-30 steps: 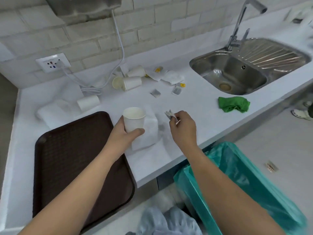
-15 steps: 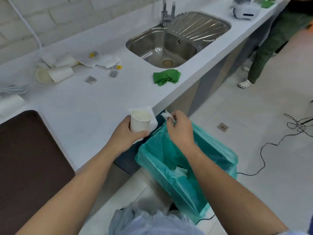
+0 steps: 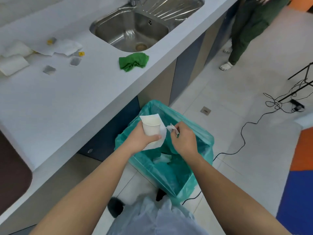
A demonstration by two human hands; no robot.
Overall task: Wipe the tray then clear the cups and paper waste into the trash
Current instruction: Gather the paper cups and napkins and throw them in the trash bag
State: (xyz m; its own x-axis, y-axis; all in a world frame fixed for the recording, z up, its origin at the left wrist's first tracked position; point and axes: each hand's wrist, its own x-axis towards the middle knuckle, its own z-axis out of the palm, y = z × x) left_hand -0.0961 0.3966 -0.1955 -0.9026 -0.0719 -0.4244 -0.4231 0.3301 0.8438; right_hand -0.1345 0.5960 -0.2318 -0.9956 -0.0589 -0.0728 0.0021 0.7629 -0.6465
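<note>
Both bare arms of a person reach out over the open mouth of a trash bin (image 3: 205, 139) lined with a green bag, which stands on the tiled floor just beside the front of a white counter (image 3: 67, 102). The left hand (image 3: 138, 139) holds a white paper cup (image 3: 151, 128) upright, fingers curled round its far side and thumb laid across its near side, with a white paper sheet (image 3: 162, 133) gripped against the cup and hanging beside and below it. Just beside it, the right hand (image 3: 184, 141) pinches a small crumpled paper scrap (image 3: 171, 127) between thumb and fingertips, the other fingers folded in. Cup and scrap are close together but apart, above the side of the bin nearest the counter. White paper waste (image 3: 162, 157) lies low inside the bag. On the counter, a bunched green cloth (image 3: 133, 62) rests near the front edge, just before the steel sink (image 3: 132, 29). Farther left lie 2 flat tea bags (image 3: 49, 70), 2 small yellow tags (image 3: 81, 53), a torn white wrapper (image 3: 66, 47) and blurred white cups on their sides (image 3: 14, 65) at the edge of the frame. A corner of the dark brown tray (image 3: 13, 175) shows at the lower left, on the counter and well apart from the bin. Beyond the counter's end a second person (image 3: 245, 31) in green trousers and white shoes stands on the floor, with a floor drain (image 3: 205, 110) and a tangle of black cables (image 3: 294, 104) nearby
</note>
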